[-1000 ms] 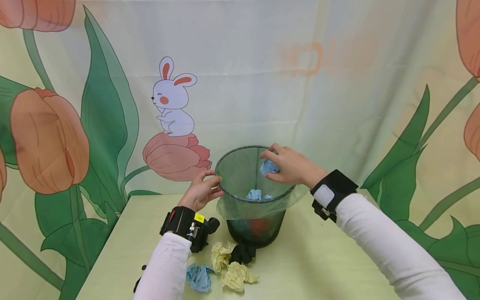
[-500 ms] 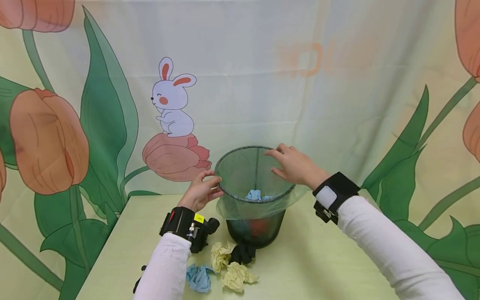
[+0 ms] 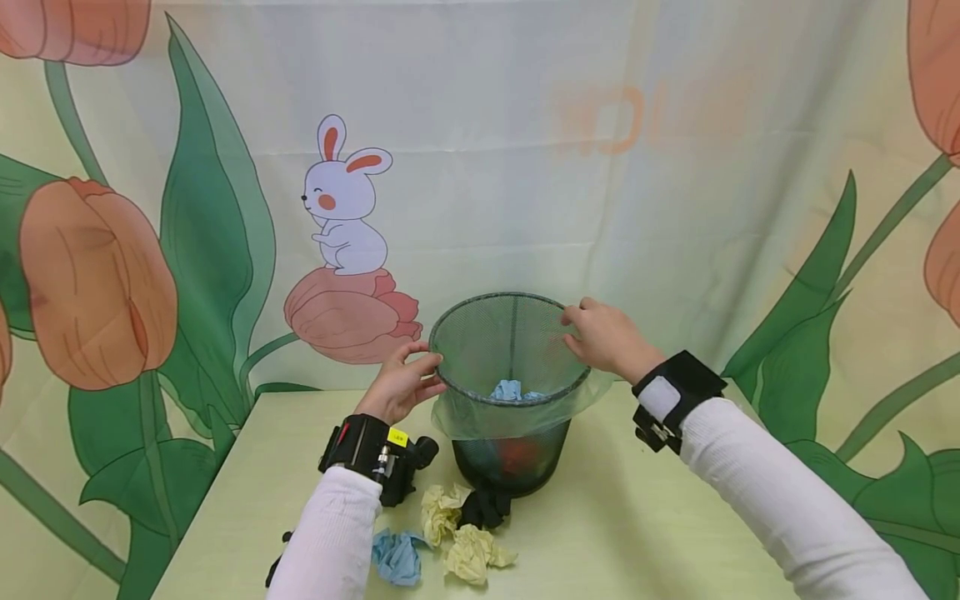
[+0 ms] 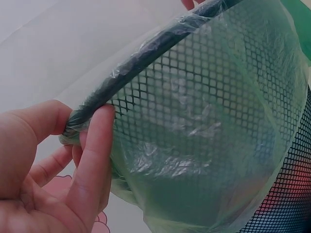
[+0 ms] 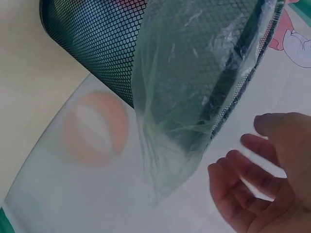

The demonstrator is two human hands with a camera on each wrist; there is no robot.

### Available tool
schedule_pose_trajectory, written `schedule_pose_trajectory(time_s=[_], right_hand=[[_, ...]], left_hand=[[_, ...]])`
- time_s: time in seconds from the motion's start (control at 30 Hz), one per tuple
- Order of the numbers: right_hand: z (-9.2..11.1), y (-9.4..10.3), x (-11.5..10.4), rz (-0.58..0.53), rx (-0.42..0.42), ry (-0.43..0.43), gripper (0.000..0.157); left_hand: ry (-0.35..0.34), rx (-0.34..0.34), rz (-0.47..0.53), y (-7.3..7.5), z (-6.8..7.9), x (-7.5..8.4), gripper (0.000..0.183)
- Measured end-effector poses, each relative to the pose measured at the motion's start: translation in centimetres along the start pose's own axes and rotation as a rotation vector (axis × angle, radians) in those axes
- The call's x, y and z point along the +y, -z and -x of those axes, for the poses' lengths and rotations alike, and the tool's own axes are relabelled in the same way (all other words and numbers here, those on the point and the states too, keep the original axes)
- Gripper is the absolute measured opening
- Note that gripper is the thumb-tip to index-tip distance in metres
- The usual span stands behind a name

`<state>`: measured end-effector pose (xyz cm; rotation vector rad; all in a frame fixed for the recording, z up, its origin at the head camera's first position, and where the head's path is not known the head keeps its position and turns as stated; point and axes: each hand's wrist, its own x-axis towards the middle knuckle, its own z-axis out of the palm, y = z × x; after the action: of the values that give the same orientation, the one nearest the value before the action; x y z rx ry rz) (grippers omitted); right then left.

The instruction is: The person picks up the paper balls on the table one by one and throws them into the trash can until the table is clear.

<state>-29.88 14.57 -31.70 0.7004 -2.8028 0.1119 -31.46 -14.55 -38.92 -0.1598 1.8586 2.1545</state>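
Observation:
A black mesh trash can (image 3: 513,462) stands on the table, lined with a thin green plastic bag (image 3: 480,421) folded out over its rim. My left hand (image 3: 401,383) pinches the rim and bag at the left side. In the left wrist view, the thumb and fingers of that hand (image 4: 63,165) are either side of the dark rim (image 4: 131,68). At the right side of the rim is my right hand (image 3: 603,337), holding nothing. The right wrist view has its loosely bent fingers (image 5: 248,179) apart from the bag. Crumpled blue paper (image 3: 507,389) lies inside the can.
In front of the can lie two crumpled yellow papers (image 3: 472,554), a crumpled blue paper (image 3: 397,557) and a crumpled black piece (image 3: 486,507). Below my left wrist, black wrist gear (image 3: 405,471) sticks out over the table (image 3: 637,517). A printed curtain (image 3: 480,167) hangs behind.
My right hand has let the blue paper ball drop into the trash can and moved slightly right to the rim. The left hand has stayed on the rim.

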Motion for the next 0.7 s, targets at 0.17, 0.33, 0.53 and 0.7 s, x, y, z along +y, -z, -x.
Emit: schedule_pose_trajectory(time_s=[0.17, 0.33, 0.53, 0.7], right_hand=[[0.4, 0.1, 0.0, -0.046, -0.018, -0.099, 0.025], [0.6, -0.5, 0.3, -0.095, 0.010, -0.170, 0.026], [0.7, -0.8, 0.7, -0.188, -0.018, -0.260, 0.031], [0.9, -1.0, 0.9, -0.273, -0.041, -0.333, 0.035]], left_hand=[[0.001, -0.006, 0.004, 0.1, 0.1, -0.1, 0.047], [-0.005, -0.015, 0.006, 0.2, 0.1, -0.1, 0.047], [-0.009, -0.018, 0.010, 0.1, 0.1, -0.1, 0.046], [-0.001, -0.009, 0.013, 0.2, 0.1, -0.1, 0.046]])
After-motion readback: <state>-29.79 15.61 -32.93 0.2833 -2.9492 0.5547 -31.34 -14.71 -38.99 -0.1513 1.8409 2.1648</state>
